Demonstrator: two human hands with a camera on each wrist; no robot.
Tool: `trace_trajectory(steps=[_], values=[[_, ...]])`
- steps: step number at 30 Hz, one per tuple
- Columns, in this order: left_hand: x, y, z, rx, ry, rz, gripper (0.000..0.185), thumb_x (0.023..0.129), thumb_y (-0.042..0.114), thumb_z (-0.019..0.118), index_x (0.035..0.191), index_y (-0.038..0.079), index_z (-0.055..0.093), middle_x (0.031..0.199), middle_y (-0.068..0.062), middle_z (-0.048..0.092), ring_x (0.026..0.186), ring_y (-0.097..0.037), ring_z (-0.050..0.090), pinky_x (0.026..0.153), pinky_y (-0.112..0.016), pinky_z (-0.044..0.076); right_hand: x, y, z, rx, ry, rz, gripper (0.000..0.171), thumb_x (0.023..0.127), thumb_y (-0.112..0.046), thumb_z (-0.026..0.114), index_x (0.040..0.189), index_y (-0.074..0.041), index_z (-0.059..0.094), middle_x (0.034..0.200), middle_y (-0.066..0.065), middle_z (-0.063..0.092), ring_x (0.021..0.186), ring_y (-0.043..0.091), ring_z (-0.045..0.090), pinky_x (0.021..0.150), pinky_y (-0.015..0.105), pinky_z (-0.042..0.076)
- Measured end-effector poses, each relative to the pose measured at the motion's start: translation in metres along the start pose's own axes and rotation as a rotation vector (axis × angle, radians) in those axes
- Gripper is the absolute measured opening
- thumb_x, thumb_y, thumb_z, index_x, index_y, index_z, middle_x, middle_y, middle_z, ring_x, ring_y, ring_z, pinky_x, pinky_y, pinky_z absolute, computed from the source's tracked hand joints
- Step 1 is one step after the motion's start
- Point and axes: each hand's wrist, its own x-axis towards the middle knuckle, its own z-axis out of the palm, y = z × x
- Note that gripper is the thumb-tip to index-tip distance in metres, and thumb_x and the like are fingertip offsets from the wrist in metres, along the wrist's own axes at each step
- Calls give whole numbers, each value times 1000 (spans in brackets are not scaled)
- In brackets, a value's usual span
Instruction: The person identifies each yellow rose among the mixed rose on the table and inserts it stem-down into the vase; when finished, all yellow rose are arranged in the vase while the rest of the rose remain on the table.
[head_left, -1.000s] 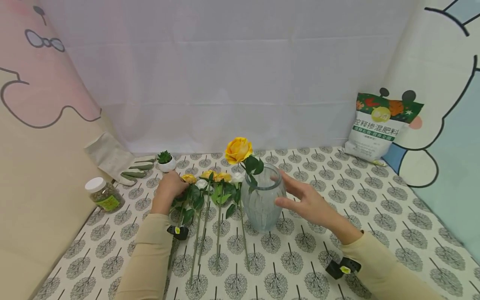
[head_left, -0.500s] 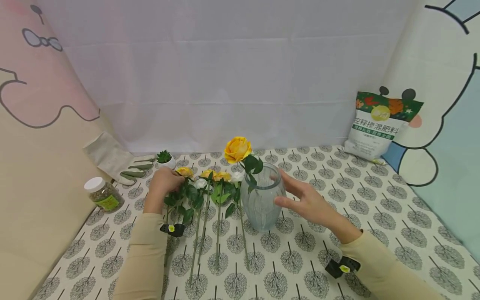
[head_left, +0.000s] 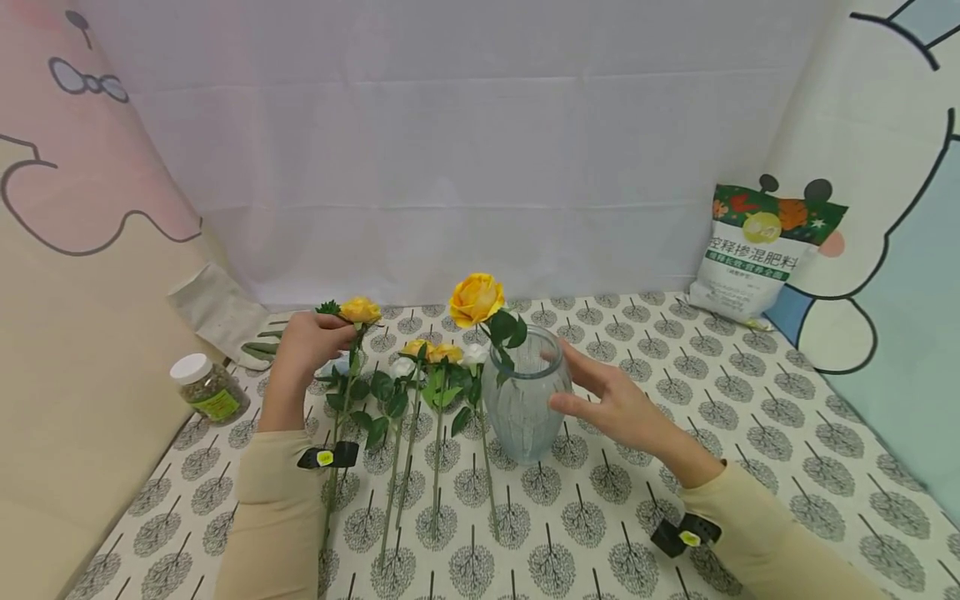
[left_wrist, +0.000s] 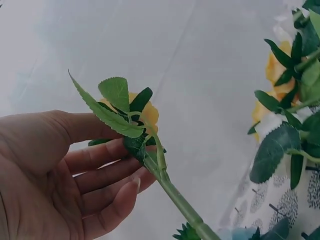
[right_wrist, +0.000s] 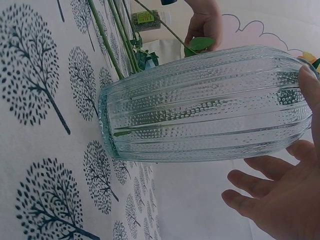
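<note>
1. Since the earlier frame my left hand has lifted one yellow rose off the cloth; the bloom was lying by the others, now it's up in the air at about 10 o'clock from the vase, with the stem hanging down toward my sleeve.
2. Left hand state: fingers curled round the stem just under the bloom; the left wrist view shows the stem lying across my fingertips with leaves above them. Gripping the rose.
3. Right hand hasn't shifted: fingers straight and spread, resting against the vase's side at its 3 o'clock. The right wrist view shows the thumb on the ribbed glass and the other fingers just off it. Open, steadying, not clutching.
4. Done so far, as I judge it: one yellow rose in the vase, standing upright, its stem visible through the glass.
5. In hand: the second rose, lifted but not yet over the vase mouth.
6. Left: remaining flowers on the table, yellow and white blooms lying side by side at 9 o'clock from the vase, stems pointing toward me. Looks like four, not sure, since the heads overlap.
7. Progress guess: early, roughly one placed, one in transit, the rest waiting.
8. Vase sits mid-table on the tree-print cloth, upright.
</note>
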Motion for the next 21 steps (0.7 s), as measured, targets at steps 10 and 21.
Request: trace_trajectory(steps=[10, 21], values=[[1, 3, -11, -369, 87, 11, 40, 92, 26, 75, 120, -1, 67, 107, 0, 68, 85, -10, 65, 84, -27, 58, 0, 1, 0, -12, 0, -8, 82, 97, -29, 69, 159, -9, 20, 156, 7, 40, 141, 33, 39, 113, 54, 30], [-9, 12, -23, -880, 80, 77, 9, 89, 10, 78, 94, 17, 80, 91, 2, 75, 76, -12, 71, 66, -26, 60, 0, -1, 0, -35, 6, -6, 80, 97, -31, 68, 160, -14, 21, 155, 7, 41, 140, 32, 41, 113, 54, 31]])
